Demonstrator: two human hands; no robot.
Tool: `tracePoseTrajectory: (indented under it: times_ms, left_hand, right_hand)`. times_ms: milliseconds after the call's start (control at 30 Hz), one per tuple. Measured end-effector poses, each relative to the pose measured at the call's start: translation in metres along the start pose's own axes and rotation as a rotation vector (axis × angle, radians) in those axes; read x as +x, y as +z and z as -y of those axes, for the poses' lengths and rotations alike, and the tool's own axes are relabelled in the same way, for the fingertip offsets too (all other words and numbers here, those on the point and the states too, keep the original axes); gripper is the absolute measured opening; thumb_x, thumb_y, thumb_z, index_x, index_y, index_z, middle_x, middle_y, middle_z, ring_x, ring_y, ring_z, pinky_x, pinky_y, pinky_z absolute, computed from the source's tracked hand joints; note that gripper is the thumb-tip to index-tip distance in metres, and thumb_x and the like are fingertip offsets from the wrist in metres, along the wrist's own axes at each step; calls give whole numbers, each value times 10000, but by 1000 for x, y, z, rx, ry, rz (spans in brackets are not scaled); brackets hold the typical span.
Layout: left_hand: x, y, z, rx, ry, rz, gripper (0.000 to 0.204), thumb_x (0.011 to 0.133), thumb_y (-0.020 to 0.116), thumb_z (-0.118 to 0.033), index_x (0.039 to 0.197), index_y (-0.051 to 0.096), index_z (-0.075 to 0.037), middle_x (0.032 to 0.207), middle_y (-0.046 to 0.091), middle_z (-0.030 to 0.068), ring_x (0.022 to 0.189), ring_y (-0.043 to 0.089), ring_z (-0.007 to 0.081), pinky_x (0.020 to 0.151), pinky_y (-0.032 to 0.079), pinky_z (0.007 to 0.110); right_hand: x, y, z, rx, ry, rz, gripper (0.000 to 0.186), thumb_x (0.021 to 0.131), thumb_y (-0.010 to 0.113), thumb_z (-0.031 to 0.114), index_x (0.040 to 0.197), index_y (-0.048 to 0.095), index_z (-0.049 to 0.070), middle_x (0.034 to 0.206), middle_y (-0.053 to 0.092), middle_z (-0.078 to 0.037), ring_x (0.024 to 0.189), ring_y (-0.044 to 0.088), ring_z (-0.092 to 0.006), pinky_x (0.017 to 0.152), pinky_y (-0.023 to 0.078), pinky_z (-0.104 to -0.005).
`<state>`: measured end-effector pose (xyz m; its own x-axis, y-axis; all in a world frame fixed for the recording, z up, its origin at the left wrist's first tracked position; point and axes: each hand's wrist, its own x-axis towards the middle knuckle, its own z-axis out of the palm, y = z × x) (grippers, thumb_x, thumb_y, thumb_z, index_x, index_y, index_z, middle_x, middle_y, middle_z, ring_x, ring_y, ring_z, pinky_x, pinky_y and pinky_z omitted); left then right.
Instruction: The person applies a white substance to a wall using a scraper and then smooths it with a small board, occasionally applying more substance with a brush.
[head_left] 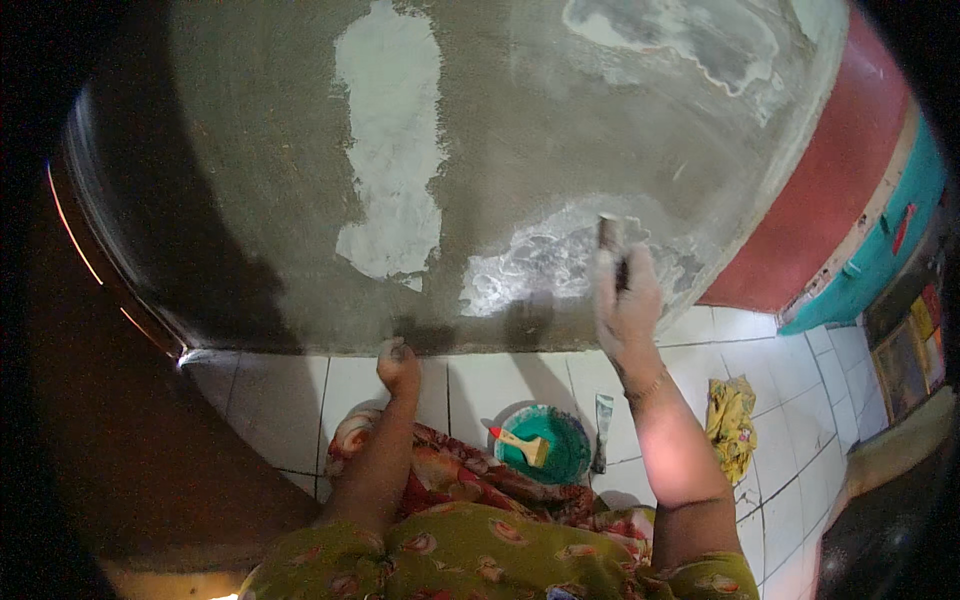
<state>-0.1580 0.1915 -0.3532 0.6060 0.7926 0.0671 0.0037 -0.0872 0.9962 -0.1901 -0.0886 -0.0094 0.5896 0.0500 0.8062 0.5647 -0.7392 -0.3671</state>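
My right hand point(630, 300), dusted with white, is raised to the grey wall point(520, 120) and closed on a putty knife. Its short blade point(608, 232) points up, over a rough, powdery white patch point(530, 265) low on the wall. Whether the blade touches the wall, I cannot tell. Near the wall's foot, my left hand point(399, 370) is closed in a fist; a greyish spot shows at its top, too small to make out. Taller and smoother, a pale patch point(395, 150) runs up the wall above that hand.
On the white floor tiles point(345, 385) sits a green basin point(570, 425) with a paintbrush point(530, 448) in it. A flat scraper point(602, 430) lies beside the basin. Further right are a crumpled yellow cloth point(732, 425), a red wall section point(800, 190) and a teal-painted edge point(850, 285).
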Motion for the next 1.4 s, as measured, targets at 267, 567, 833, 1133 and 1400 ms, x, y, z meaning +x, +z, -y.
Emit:
tracePoseTrajectory:
  times_ms: [267,567,833,1133,1400]
  left_hand:
    - [32,-11,140,746,185,232,256,834,582,-205,983,634,-4,996,655,157,940,619,327,806,495,414]
    - [2,13,135,530,24,352,223,761,623,-206,896,635,-28,895,659,196,858,631,370,788,494,448]
    - [-1,-19,130,341,-43,379,191,744,630,-188,863,644,-40,884,670,180,850,637,362,776,503,440]
    - [-23,-14,57,672,49,398,245,741,642,-212,908,647,-33,924,671,194,886,641,366,799,509,440]
    - [-25,-23,58,742,125,452,238,751,633,-192,931,626,-35,925,662,193,897,633,362,823,500,447]
  right_hand:
    - [129,100,109,152,-646,-209,197,867,612,218,828,506,57,710,536,-148,625,575,-342,570,465,-414]
    - [171,167,138,-202,-874,-321,193,763,634,267,849,570,106,688,565,-54,611,568,-235,555,441,-385]
    - [59,194,88,-216,-1099,269,378,747,572,141,1121,578,83,824,563,-54,793,563,-223,704,442,-361]
    - [239,132,200,-67,-862,-468,88,813,566,126,787,593,47,632,591,-128,555,598,-285,494,468,-400]
    - [85,198,104,-134,-1048,120,89,739,568,180,784,572,103,693,578,-43,660,575,-226,601,443,-372]
